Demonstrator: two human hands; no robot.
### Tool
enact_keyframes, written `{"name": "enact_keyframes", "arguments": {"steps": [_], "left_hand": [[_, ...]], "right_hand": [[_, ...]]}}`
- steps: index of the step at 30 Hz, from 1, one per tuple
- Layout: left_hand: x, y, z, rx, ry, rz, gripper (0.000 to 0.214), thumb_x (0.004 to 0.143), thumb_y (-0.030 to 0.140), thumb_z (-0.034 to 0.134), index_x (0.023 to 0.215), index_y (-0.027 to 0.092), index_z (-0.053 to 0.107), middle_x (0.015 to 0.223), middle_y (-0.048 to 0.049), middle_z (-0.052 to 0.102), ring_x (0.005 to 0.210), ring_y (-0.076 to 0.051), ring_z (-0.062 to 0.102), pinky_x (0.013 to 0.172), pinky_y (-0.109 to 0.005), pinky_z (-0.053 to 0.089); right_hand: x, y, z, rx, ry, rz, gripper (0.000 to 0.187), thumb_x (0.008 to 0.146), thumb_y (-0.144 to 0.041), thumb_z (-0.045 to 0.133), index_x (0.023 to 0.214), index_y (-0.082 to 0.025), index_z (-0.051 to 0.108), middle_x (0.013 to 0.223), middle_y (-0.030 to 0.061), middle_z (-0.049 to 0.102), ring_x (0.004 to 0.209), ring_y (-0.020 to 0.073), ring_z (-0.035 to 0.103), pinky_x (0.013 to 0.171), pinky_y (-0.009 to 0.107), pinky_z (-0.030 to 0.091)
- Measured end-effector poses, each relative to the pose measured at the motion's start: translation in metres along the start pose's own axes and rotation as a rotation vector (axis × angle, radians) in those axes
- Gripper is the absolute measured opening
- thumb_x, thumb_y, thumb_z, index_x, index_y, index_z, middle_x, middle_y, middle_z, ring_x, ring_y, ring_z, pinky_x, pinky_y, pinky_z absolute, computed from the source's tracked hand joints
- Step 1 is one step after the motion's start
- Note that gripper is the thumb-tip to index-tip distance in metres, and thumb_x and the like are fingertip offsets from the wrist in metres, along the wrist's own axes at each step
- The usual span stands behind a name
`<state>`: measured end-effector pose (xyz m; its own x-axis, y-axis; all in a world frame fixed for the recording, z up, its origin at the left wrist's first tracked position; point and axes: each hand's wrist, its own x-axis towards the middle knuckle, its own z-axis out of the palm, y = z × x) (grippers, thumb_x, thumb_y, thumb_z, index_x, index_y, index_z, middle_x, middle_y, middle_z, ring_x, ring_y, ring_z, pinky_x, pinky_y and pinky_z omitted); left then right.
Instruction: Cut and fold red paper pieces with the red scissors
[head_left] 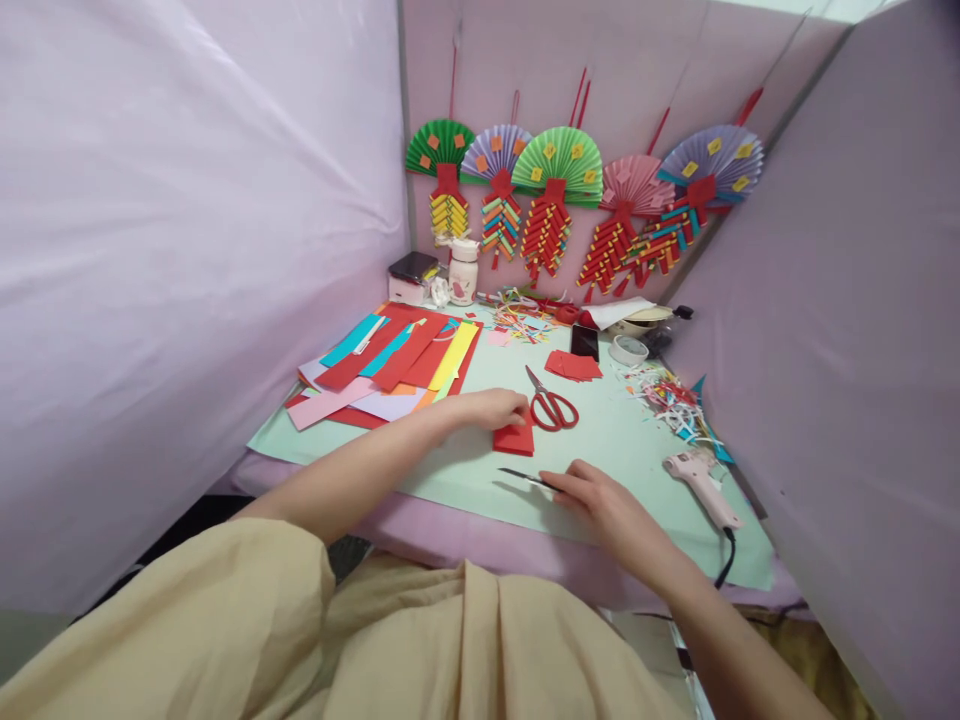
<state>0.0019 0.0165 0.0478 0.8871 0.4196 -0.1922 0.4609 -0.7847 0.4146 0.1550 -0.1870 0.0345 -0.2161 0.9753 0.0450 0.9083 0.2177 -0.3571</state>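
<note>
Left of the scissors (546, 395), the left hand (501, 407) hides part of the red paper (514, 441) under it. Nearer than them, the right hand (596, 492) covers the grip of what may be a knife (525, 477). Beyond them, the heaped paper scraps (523, 321) are too small to tell apart.
</note>
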Motion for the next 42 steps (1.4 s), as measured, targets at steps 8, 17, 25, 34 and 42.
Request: {"name": "enact_keyframes", "arguments": {"steps": [8, 17, 25, 34, 42], "left_hand": [[-0.027, 0.0, -0.012, 0.013, -0.023, 0.031, 0.077, 0.06, 0.051, 0.074, 0.125, 0.02, 0.048, 0.125, -0.0104, 0.05, 0.114, -0.027, 0.05, 0.089, -0.031, 0.042], [-0.022, -0.005, -0.009, 0.007, -0.033, -0.005, 0.059, 0.066, 0.048, 0.069, 0.116, 0.019, 0.054, 0.117, -0.0082, 0.061, 0.102, -0.023, 0.057, 0.079, -0.027, 0.044], [-0.027, -0.001, -0.028, -0.05, -0.094, -0.011, 0.033, 0.082, 0.033, 0.053, 0.109, 0.021, 0.066, 0.115, -0.0049, 0.067, 0.101, -0.02, 0.06, 0.083, -0.024, 0.041], [-0.021, -0.002, -0.033, 0.024, -0.049, 0.04, 0.033, 0.088, 0.035, 0.039, 0.089, 0.017, 0.067, 0.087, -0.0049, 0.067, 0.074, -0.016, 0.055, 0.065, -0.024, 0.039], [-0.016, 0.006, -0.047, -0.312, -0.059, 0.051, 0.029, 0.087, 0.038, 0.045, 0.093, 0.017, 0.064, 0.086, -0.0032, 0.064, 0.073, -0.015, 0.062, 0.063, -0.024, 0.046]], "right_hand": [[-0.016, 0.05, -0.013, 0.036, 0.068, 0.142, 0.036, 0.095, -0.034, 0.039, 0.123, -0.025, 0.061, 0.09, 0.0056, 0.059, 0.081, 0.0187, 0.059, 0.073, 0.03, 0.044], [-0.017, 0.061, -0.019, 0.063, 0.104, 0.149, 0.037, 0.094, -0.037, 0.04, 0.122, -0.027, 0.061, 0.091, 0.006, 0.061, 0.08, 0.019, 0.06, 0.07, 0.029, 0.045], [-0.006, 0.055, -0.016, 0.027, 0.214, 0.109, 0.036, 0.094, -0.035, 0.039, 0.122, -0.025, 0.06, 0.09, 0.0072, 0.059, 0.08, 0.02, 0.059, 0.072, 0.032, 0.045], [0.027, 0.055, -0.002, -0.251, 0.349, 0.039, 0.036, 0.096, -0.029, 0.038, 0.126, -0.028, 0.058, 0.089, 0.0076, 0.057, 0.081, 0.0197, 0.055, 0.064, 0.028, 0.042], [0.026, 0.056, -0.018, -0.296, 0.382, 0.009, 0.035, 0.096, -0.029, 0.038, 0.126, -0.027, 0.057, 0.089, 0.008, 0.057, 0.084, 0.0203, 0.054, 0.069, 0.029, 0.043]]}}
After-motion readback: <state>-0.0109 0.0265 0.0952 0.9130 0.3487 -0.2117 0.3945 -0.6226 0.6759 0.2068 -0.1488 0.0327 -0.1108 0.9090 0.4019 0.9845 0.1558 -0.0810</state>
